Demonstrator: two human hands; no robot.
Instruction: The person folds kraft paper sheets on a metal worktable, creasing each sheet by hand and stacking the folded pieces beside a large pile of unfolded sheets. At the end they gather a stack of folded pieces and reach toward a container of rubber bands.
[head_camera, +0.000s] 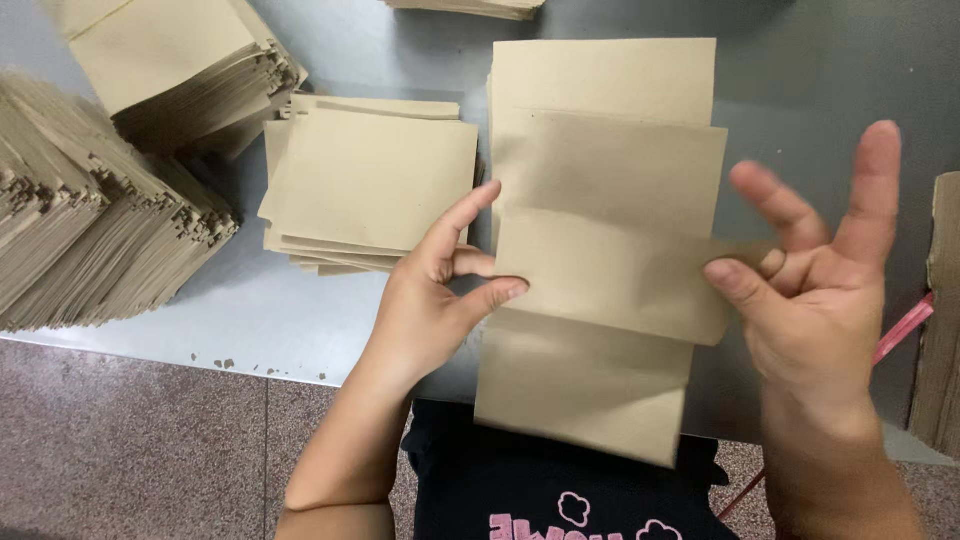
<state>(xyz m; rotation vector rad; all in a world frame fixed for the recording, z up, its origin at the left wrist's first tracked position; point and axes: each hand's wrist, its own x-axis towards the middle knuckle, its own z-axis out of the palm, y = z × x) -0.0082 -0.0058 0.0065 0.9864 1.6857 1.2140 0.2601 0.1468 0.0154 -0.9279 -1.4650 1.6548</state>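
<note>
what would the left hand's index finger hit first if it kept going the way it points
The left hand has its index finger aimed up and to the right, so it would likely meet the overlapped brown paper envelopes laid in a row on the grey table. Depth is unclear; it may pass just above them.

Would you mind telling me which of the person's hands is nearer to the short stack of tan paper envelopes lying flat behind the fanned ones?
Left. The left hand sits just beside the short stack of tan paper envelopes, its forefinger at the stack's right edge. The right hand is far across the fanned envelopes.
</note>
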